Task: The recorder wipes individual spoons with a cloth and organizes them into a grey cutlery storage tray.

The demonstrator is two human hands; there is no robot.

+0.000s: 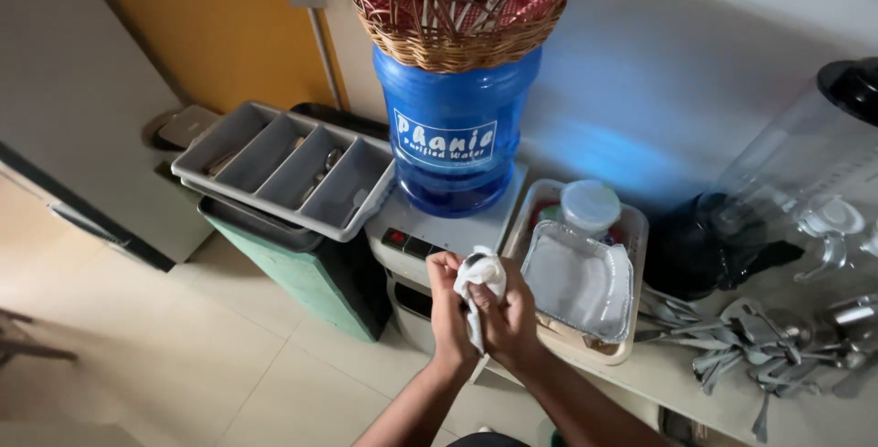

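The left hand (448, 305) and right hand (508, 312) meet in the near middle of the scene, both closed around a white cloth (479, 284) that seems to wrap a small piece of cutlery. The bundle stands roughly upright between the palms, its top poking above the fingers. Just right of the hands lies a foil tray (578, 282) in a plastic tub (631, 228). Loose cutlery (741, 342) is spread on the worktop (658, 378) further right, nearer the right hand. A grey cutlery organiser (283, 168) sits far left.

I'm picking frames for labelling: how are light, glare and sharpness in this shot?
Head view: dim, warm light; a blue glow falls on the wall behind the water bottle; both hands, left hand and right hand, around the white cloth are fairly sharp; the cutlery pile looks soft; edges bend slightly.
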